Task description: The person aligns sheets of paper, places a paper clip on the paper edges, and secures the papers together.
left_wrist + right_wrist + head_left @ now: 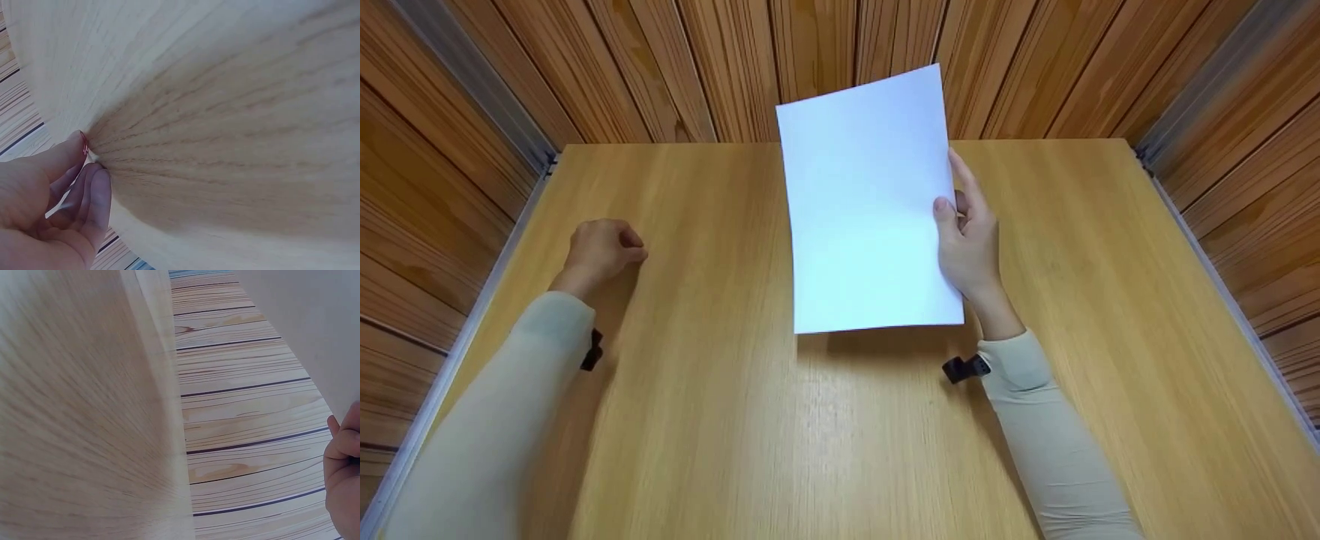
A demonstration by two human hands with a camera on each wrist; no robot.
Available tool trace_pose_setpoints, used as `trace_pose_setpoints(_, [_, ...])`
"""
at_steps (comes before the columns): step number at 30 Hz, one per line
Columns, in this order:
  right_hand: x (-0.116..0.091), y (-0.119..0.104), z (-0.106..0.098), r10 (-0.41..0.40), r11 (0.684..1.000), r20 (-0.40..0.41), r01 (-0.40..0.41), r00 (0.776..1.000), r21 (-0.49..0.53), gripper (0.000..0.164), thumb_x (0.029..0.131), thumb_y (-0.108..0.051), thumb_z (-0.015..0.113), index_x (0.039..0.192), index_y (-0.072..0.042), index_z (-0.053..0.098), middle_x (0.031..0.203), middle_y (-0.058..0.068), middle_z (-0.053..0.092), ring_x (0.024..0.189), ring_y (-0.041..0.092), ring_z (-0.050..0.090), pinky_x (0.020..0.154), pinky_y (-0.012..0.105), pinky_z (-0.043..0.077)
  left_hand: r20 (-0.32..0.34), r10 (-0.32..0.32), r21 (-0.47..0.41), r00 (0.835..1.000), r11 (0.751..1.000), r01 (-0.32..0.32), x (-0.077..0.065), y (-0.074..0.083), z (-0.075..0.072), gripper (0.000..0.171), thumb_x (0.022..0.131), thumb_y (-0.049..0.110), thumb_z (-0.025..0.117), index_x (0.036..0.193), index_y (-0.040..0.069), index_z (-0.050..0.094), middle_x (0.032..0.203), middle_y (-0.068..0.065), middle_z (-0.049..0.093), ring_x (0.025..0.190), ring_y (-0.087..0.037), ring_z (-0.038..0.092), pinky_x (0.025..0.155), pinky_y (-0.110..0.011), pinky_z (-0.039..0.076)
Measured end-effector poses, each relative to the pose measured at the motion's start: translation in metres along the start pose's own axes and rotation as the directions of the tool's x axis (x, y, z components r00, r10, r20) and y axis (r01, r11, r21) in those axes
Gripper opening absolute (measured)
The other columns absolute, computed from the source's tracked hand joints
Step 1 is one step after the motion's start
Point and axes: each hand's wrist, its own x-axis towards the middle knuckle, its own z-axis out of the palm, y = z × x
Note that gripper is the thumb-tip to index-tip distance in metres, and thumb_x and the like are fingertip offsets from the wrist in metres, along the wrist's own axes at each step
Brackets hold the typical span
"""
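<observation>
My right hand [973, 251] holds white paper [870, 210] up over the table by its right edge, thumb on the near face and the other fingers behind. How many sheets there are, I cannot tell. The paper [315, 320] also shows in the right wrist view, with part of that hand [344, 467] at the edge. On the left, my left hand [601, 251] is low over the table. Its thumb and fingertips pinch a tiny red looped thing [85, 144], which looks like a paper clip and is mostly hidden by the fingers.
A light wooden table [720, 420] spreads under both hands. Wood-plank walls [720, 67] stand at the back and on both sides, with grey metal strips [484, 71] along the corners. Small black wrist cameras [966, 369] sit at the cuffs.
</observation>
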Motion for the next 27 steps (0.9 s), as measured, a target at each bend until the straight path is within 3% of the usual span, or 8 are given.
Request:
trace_pose_setpoints(4, [0.0003,0.0,0.0004,-0.007,1.0,-0.004,0.007,1.0,-0.011,0.055,0.107,0.008,0.051,0.16,-0.001,0.043,0.071,0.011,0.048,0.059,0.01,0.038,0.054,0.021,0.033,0.023,-0.001,-0.005,1.0,1.0,0.001,-0.0005,0.0007,-0.0015,0.016,0.101,0.01,0.073,0.111,-0.002,0.072,0.108,-0.021,0.066,0.094,-0.032,0.055,0.07,-0.033,0.047])
trace_pose_setpoints(8, [0.0,-0.0006,-0.0011,-0.015,1.0,0.004,0.015,1.0,-0.003,0.055,0.108,0.004,0.053,0.161,-0.005,0.044,0.07,0.008,0.048,0.058,0.011,0.039,0.053,0.022,0.033,0.021,0.02,-0.011,1.0,1.0,-0.019,0.0,0.0003,-0.0022,0.014,0.1,0.009,0.074,0.109,-0.001,0.07,0.11,-0.023,0.068,0.093,-0.032,0.056,0.069,-0.033,0.047])
trace_pose_setpoints(19, [0.0002,0.0011,-0.0018,-0.025,0.999,0.019,0.025,1.0,0.026,0.054,0.109,-0.002,0.055,0.161,-0.011,0.045,0.09,0.01,0.058,0.063,0.015,0.044,0.054,0.024,0.037,0.0,0.045,-0.027,0.999,0.999,-0.045,0.0006,0.0007,-0.0008,0.013,0.101,0.006,0.071,0.112,-0.001,0.07,0.112,-0.023,0.071,0.094,-0.031,0.061,0.075,-0.034,0.049])
trace_pose_setpoints(24, [-0.0003,0.0007,-0.0013,-0.027,0.999,0.018,0.026,0.999,0.024,0.055,0.109,0.0,0.054,0.161,-0.011,0.045,0.089,0.008,0.057,0.062,0.016,0.042,0.053,0.024,0.035,-0.011,0.023,-0.06,1.0,0.998,-0.023,0.0003,0.0037,0.0011,0.014,0.104,0.009,0.066,0.115,0.001,0.069,0.112,-0.023,0.072,0.094,-0.031,0.067,0.072,-0.03,0.051])
trace_pose_setpoints(27, [-0.0013,0.0001,-0.001,-0.017,1.0,0.014,0.016,1.0,0.02,0.055,0.108,0.001,0.053,0.161,-0.013,0.046,0.08,0.006,0.053,0.061,0.015,0.04,0.052,0.024,0.033,-0.007,0.016,-0.077,1.0,0.997,-0.016,0.0006,0.0091,0.0021,0.018,0.105,0.012,0.065,0.12,0.001,0.068,0.115,-0.023,0.071,0.095,-0.032,0.068,0.071,-0.028,0.051])
